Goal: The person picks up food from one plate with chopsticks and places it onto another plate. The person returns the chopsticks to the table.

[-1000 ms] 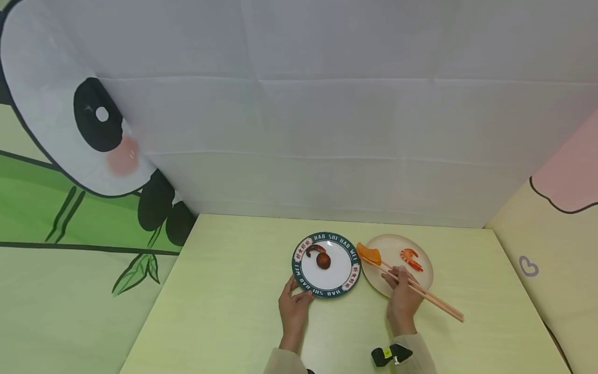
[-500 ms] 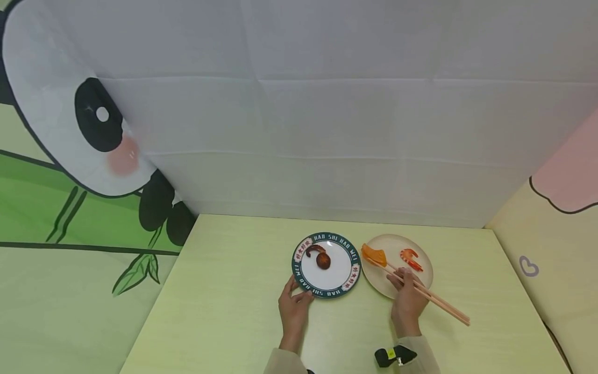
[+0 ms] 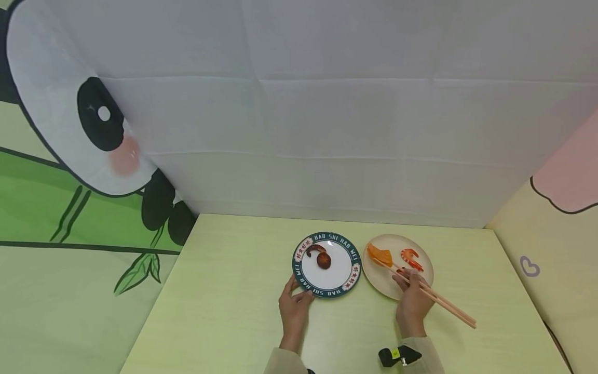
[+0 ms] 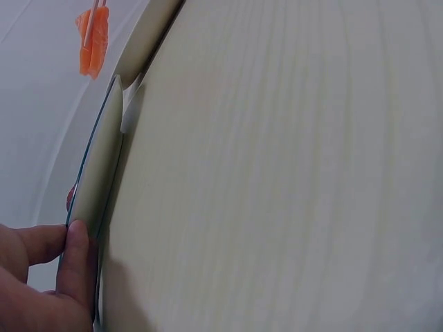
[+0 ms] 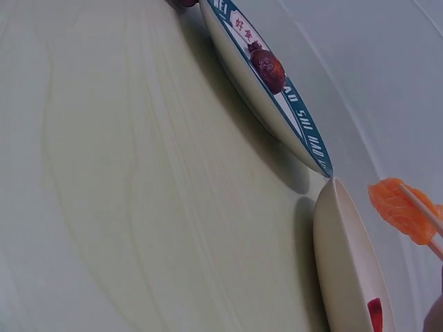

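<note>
My left hand (image 3: 295,314) pinches the near left rim of a white plate with a teal, lettered border (image 3: 331,293). On that plate lie a round brown mushroom (image 3: 323,261) and a curved brown piece like an octopus tentacle (image 3: 315,249). Wooden chopsticks (image 3: 448,305) are in my right hand (image 3: 413,298), their tips gripping an orange slice that looks like salmon (image 3: 379,254). The right wrist view has the orange slice (image 5: 398,207) raised above the beige plate (image 5: 339,263). A red-and-white shrimp (image 3: 410,258) lies on that beige plate, right of the slice.
Both plates stand side by side, rims close together, toward the back of the pale yellow-green table (image 3: 224,291). Behind the table rises a whitish cloth backdrop (image 3: 327,182). A black wrist device (image 3: 399,356) is strapped at the right sleeve.
My right hand has moved right and slightly toward me, carrying the chopsticks and orange slice from beside the teal-rimmed plate to over the beige plate. My left hand stays put.
</note>
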### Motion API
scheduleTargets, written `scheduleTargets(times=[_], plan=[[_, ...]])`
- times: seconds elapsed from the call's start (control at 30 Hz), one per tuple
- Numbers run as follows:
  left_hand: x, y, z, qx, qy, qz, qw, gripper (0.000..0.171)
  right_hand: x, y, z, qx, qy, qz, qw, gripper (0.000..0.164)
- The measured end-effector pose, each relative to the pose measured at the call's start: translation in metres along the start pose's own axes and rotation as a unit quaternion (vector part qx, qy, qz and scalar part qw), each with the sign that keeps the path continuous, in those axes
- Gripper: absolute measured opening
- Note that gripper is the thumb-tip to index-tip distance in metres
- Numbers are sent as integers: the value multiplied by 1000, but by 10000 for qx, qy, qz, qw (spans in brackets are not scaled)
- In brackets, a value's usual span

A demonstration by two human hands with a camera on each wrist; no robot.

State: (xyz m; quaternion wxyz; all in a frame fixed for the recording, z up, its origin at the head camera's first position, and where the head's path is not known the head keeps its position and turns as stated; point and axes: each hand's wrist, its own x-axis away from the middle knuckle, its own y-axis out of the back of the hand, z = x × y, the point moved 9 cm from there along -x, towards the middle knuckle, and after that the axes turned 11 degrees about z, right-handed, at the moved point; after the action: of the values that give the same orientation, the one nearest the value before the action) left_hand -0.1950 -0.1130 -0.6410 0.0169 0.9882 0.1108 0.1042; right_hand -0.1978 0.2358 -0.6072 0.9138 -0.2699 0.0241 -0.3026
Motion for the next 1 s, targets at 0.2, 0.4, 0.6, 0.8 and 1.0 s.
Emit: scheduleTargets(times=[0.2, 0.4, 0.6, 0.8, 1.0], plan=[[0, -1, -1, -65, 30, -34, 10000, 72, -1, 3, 3, -164, 106, -30, 9998, 19], [0, -1, -1, -5, 28, -37, 10000, 72, -3, 7, 5, -394, 177, -100, 9990, 20], [0, -1, 2, 60, 35, -24, 10000, 73, -3, 10, 7, -456, 177, -176, 9986, 18], [-1, -1, 3, 68, -18, -5, 10000, 73, -4, 12, 8, -659, 175, -193, 9975, 16], [-1, -1, 2, 74, -29, 15, 10000, 74, -5, 15, 8, -753, 140, -213, 9968, 17]])
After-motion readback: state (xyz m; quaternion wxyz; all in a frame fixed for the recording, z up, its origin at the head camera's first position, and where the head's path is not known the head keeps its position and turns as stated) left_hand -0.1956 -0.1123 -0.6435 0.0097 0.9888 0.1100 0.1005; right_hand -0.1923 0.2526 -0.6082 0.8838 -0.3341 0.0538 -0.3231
